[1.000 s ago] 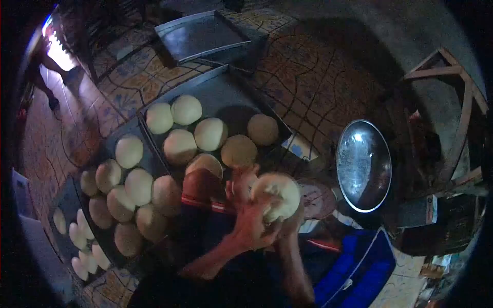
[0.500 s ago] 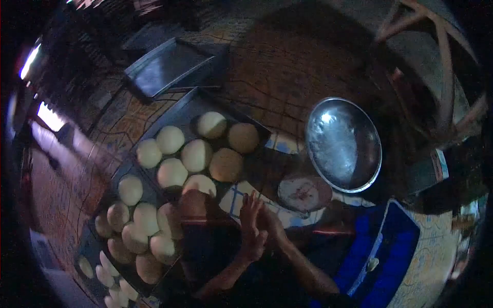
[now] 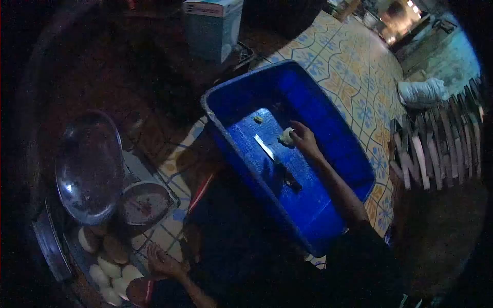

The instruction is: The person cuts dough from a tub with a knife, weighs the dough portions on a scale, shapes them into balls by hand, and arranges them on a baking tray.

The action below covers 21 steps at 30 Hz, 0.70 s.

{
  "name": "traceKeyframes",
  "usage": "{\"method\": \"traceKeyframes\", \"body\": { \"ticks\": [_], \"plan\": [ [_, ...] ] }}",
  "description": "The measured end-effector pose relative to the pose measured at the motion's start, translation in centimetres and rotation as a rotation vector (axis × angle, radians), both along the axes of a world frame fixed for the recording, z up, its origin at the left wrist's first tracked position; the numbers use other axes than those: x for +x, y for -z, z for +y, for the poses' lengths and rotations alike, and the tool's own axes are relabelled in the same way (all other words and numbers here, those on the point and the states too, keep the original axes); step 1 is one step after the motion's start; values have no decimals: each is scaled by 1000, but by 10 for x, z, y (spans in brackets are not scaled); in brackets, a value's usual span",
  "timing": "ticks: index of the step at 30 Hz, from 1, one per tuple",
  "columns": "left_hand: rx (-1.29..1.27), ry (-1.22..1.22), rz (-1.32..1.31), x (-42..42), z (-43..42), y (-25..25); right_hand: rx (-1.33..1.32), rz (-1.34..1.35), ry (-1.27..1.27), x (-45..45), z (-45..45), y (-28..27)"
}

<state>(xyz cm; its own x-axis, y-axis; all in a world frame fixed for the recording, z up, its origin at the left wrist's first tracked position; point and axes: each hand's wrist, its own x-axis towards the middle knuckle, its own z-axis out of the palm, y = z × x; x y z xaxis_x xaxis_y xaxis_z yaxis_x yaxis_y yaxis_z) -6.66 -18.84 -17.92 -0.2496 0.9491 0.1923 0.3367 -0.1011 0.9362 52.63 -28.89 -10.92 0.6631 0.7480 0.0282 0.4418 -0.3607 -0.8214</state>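
My right hand (image 3: 305,140) reaches into a deep blue plastic tub (image 3: 328,233), its fingers closed on a small pale lump of dough (image 3: 287,136). On the tub's floor next to it lies a knife (image 3: 265,148) with a bright blade and a dark handle. A small yellowish bit (image 3: 258,119) sits farther back in the tub. At the lower left, my left hand (image 3: 165,262) is held open with nothing in it, fingers apart. Close beside it are several round dough balls (image 3: 109,266) on a dark tray.
A large shiny metal basin (image 3: 88,169) stands at the left, beside a smaller round bowl (image 3: 146,203) with pale residue. Behind the tub is a pale box (image 3: 214,28). Stacked wooden slats (image 3: 441,146) and a white sack (image 3: 422,92) lie at the right on the patterned tile floor.
The view has swung right towards the blue tub. My hands, pressed together before, have parted: the right has gone into the tub and grips the dough lump, the left stays near the dough balls.
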Motion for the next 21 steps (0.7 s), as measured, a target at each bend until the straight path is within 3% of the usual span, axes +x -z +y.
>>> {"method": "traceKeyframes", "body": {
  "ticks": [1,2,3,4,5,6,9,11,13,14,15,17,19,21],
  "plan": [
    [3,28,12,-4,2,-3,-127,-194,54,16,-2,27],
    [11,76,239,-3,4,-9,-254,-387,101,26,-5,41],
    [23,116,465,0,5,-12,-379,-317,156,19,-4,47],
    [34,131,476,-2,2,-8,-417,-434,164,11,-2,53],
    [-57,106,245,-6,-2,0,-453,-553,171,7,-1,54],
    [-151,76,15,-7,-5,4,-449,-542,180,12,-2,52],
    [-273,114,89,4,-12,-24,-322,-348,96,24,26,32],
    [-260,7,32,2,-14,1,-74,-356,-32,12,52,2],
    [-244,-84,-34,4,-14,2,-164,-255,-108,27,86,23],
    [-261,-5,3,15,-11,-11,-200,-40,-230,34,97,31],
    [-276,70,37,25,-10,-19,-187,-38,-223,30,103,41],
    [-293,133,203,29,-12,-33,-366,-278,-53,10,115,61],
    [-322,112,185,31,-13,-36,-313,-288,-87,6,111,55],
    [-293,77,105,27,-11,-25,-73,-230,-190,-6,102,39]
  ]
}}
